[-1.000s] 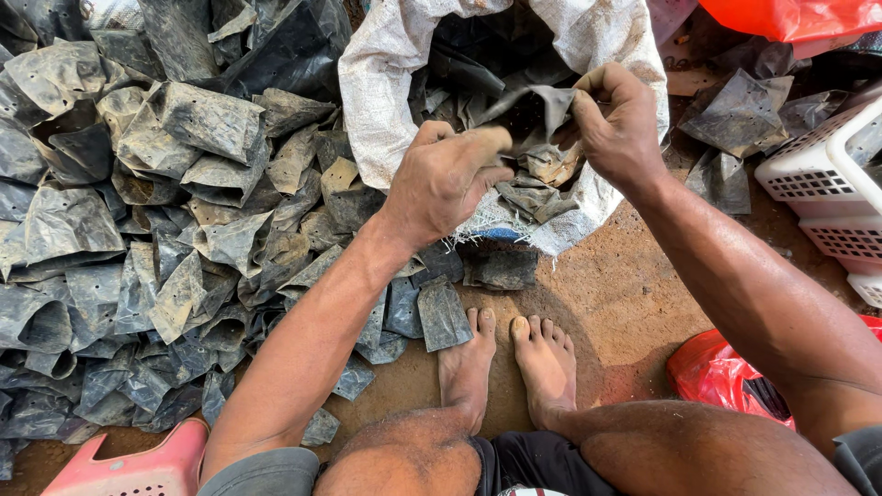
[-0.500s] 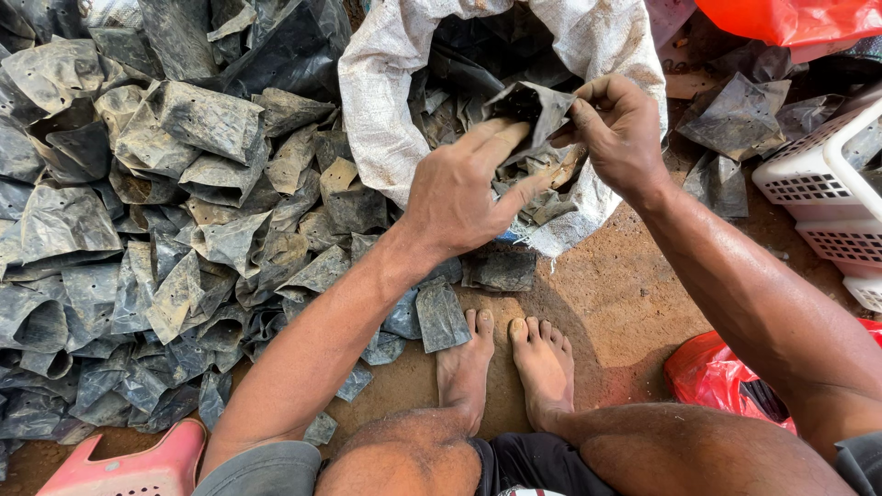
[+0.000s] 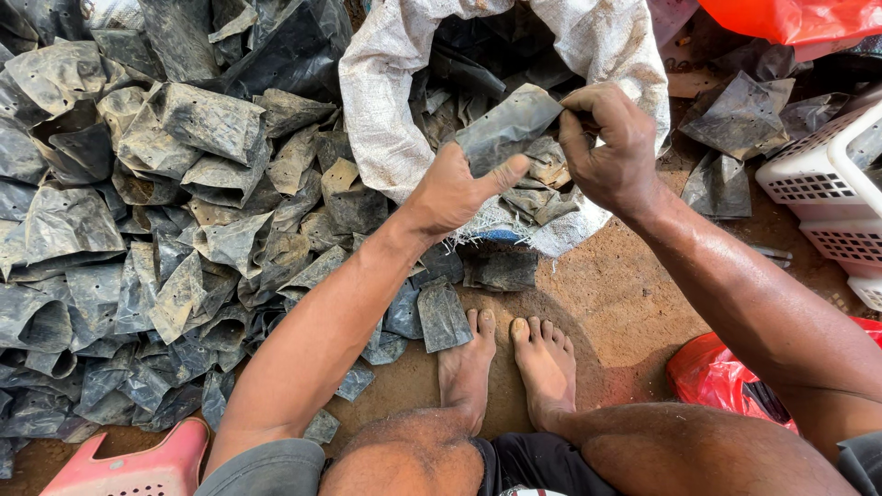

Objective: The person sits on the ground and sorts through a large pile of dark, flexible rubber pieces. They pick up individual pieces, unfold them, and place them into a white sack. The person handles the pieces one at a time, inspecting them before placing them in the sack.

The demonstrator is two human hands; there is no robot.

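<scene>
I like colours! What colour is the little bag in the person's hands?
Dark grey-black, dusty with dirt: the small plastic bag, seen in the head view.

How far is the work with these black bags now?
Done: a large pile of opened black bags lies on the ground at the left. In hand: left hand and right hand hold one black bag between them. Left: the white sack holds more bags.
</scene>
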